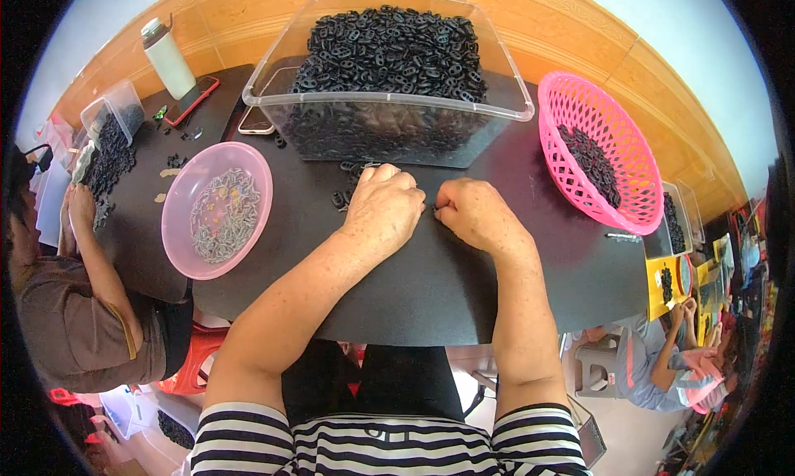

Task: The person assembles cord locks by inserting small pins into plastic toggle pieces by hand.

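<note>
Left hand (pixel 383 207) and right hand (pixel 482 217), bare, fingers curled, at a dark tabletop (pixel 414 302).
From my remote view: both sets of fingers bent inward, drawn together; I cannot tell whether either pinches anything. Loose black links (pixel 338 199), pierced ovals, beside the left hand. Clear plastic bin (pixel 381 136), heaped with similar pieces, stands directly ahead. Pink bowl (pixel 175 227), smooth, holding grey links (pixel 225 219), left; pink lattice basket (pixel 638 214), holding black pieces (pixel 590 163), right.

Dark table (pixel 414 310) with bin (pixel 389 101), basket (pixel 642 198), black links (pixel 339 200)
</note>
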Action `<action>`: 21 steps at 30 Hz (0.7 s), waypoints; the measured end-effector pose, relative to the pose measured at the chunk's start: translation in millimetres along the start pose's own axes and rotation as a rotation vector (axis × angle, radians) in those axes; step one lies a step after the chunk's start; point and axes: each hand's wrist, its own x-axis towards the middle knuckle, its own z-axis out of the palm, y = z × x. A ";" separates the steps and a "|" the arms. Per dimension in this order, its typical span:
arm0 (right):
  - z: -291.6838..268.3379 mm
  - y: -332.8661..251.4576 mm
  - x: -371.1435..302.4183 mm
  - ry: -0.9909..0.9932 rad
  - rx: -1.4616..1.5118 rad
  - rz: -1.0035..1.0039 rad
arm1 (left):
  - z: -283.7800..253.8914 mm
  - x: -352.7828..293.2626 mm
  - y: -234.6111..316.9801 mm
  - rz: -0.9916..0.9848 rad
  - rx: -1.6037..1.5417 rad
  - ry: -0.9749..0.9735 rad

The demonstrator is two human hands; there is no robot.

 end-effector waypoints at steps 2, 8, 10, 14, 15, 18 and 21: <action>5.8 6.9 1.8 0.028 -0.070 -0.006 | 2.5 1.3 0.7 0.004 -0.005 0.015; -4.1 6.3 1.1 -0.008 0.051 0.010 | -6.7 1.0 -10.2 -0.108 -0.224 0.188; -4.5 8.5 2.1 0.002 0.127 0.061 | -22.8 0.6 -4.8 -0.721 -1.118 0.016; -2.9 18.5 2.9 0.000 0.295 0.138 | -27.4 0.5 -9.6 -0.839 -1.645 -0.141; -3.0 16.3 2.8 -0.005 0.297 0.134 | -27.2 -1.8 -15.3 -0.845 -1.643 -0.137; -2.3 9.8 1.0 -0.013 0.189 -0.038 | -23.4 -6.0 -27.0 -0.861 -1.945 -0.146; 3.5 8.7 3.4 -0.003 0.108 -0.042 | -20.8 -4.2 -26.3 -0.909 -1.984 -0.113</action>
